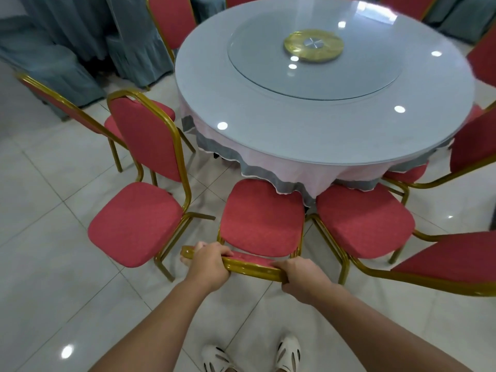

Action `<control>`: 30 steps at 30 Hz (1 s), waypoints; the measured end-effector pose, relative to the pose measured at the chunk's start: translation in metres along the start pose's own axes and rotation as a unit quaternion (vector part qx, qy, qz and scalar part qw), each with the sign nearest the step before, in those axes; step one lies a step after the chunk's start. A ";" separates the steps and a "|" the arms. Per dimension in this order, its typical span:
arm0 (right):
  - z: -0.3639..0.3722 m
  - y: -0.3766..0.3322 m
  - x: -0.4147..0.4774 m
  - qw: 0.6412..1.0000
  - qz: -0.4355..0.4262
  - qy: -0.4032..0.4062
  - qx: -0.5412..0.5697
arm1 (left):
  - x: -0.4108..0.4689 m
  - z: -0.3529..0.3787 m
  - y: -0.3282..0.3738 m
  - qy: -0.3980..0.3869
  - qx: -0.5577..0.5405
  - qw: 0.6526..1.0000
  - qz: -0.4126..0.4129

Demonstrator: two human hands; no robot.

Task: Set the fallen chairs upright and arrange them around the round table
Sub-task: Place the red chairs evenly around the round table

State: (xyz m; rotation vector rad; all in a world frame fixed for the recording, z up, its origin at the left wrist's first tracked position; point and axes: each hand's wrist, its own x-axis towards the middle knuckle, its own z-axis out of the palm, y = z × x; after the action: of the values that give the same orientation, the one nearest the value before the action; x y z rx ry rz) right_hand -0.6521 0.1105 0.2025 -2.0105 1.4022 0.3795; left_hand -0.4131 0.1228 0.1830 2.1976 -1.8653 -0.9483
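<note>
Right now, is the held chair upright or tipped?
Upright: the chair has its seat facing up; the left hand and right hand grip its backrest rail.

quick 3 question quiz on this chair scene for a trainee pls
1. True or false: the left hand and right hand both grip the backrest top rail of the held chair.
2. The left chair beside it stands: A) facing the round table; B) with its back to the round table; C) tipped over on the floor.
3. Fill in: the disc at the centre of the glass turntable is mostly ____ coloured.

Key: 1 true; 2 B; 3 gold.
</note>
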 end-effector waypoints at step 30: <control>-0.076 -0.116 0.059 0.984 0.016 0.069 0.160 | 0.025 -0.148 -0.102 -0.117 -0.060 0.991 0.005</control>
State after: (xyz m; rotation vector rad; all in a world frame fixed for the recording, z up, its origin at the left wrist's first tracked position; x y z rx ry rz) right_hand -0.5333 0.0434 0.2660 -1.7787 1.4761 0.0219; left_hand -0.2481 0.0795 0.2448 2.0837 -1.8527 -1.3309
